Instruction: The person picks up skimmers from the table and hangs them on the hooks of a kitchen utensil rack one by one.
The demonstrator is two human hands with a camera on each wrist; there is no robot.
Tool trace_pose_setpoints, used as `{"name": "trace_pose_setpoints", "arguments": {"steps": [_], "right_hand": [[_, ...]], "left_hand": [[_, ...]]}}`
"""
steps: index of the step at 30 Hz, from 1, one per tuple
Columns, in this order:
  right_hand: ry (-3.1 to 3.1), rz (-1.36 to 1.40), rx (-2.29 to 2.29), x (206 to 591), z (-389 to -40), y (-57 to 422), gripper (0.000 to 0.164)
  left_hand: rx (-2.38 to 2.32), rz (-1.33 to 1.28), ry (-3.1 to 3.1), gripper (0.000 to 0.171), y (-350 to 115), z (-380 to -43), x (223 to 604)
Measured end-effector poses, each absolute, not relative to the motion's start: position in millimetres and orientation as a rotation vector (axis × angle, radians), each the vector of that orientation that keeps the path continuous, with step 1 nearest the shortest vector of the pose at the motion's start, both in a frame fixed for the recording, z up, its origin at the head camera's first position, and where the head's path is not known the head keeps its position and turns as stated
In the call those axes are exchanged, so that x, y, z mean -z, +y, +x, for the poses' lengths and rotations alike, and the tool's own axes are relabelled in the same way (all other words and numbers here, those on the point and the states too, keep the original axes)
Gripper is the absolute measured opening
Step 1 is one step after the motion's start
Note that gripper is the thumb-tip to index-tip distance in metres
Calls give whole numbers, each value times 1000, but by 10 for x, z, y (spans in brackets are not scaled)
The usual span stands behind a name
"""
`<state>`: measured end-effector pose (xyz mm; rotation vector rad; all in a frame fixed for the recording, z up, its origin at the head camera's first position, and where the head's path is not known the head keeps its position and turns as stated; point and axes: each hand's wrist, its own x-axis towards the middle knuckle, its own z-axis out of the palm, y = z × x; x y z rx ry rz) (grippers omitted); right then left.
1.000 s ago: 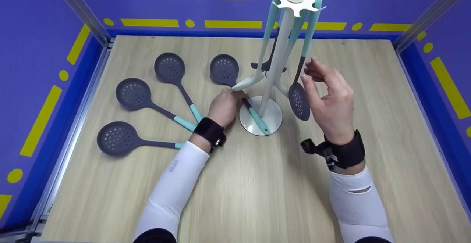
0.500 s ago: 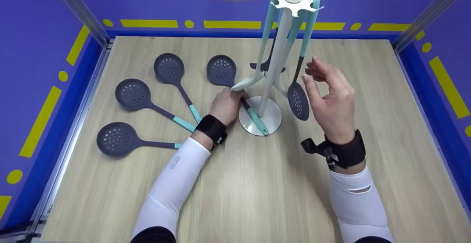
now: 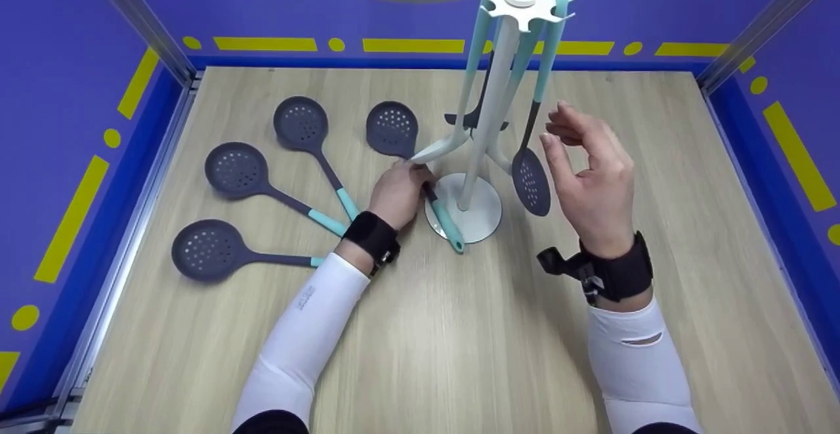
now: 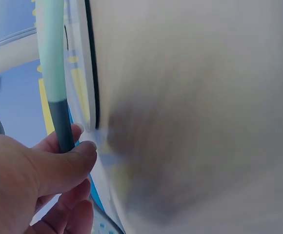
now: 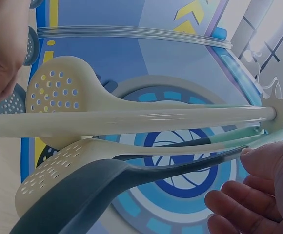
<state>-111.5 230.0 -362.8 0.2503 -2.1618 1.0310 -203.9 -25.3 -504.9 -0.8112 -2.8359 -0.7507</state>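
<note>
My left hand (image 3: 397, 196) pinches the dark shaft of a skimmer (image 3: 392, 129) between thumb and finger, just above its mint handle, as the left wrist view shows. Its perforated head points toward the back; the handle crosses the round white base of a utensil stand (image 3: 485, 207). Several utensils with mint handles hang from the stand's top. One is a dark slotted spoon (image 3: 531, 182) at the stand's right side. Beside that spoon my right hand (image 3: 597, 174) is held up, fingers relaxed and grasping nothing; whether the thumb touches the spoon I cannot tell.
Three more dark skimmers lie fanned out on the left of the wooden table: a front one (image 3: 209, 250), a middle one (image 3: 236, 170) and a back one (image 3: 300, 124). A cream perforated utensil (image 5: 58, 90) hangs on the stand. Blue panels (image 3: 774, 125) enclose the table.
The pinched skimmer has shifted slightly left, with its handle end swinging toward the front left across the stand's base. My left hand has moved a little with it; the right hand stays put.
</note>
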Motion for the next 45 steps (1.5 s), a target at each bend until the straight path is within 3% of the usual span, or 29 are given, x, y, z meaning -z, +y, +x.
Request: {"name": "trace_pose_setpoints", "arguments": {"steps": [12, 26, 39, 45], "right_hand": [[-2173, 246, -1040, 3634, -1114, 2298, 35], [-2173, 267, -1038, 3613, -1117, 2307, 35], [-2167, 262, -1030, 3611, -1119, 2311, 34], [-2177, 235, -1018, 3610, -1115, 2304, 35]], "left_hand": [[817, -783, -2810, 26, -552, -1961, 4941], [1026, -596, -2754, 22, -859, -1853, 4741], [1080, -617, -2609, 27, -1013, -1775, 4447], [1088, -576, -2583, 19, -1017, -1707, 4318]]}}
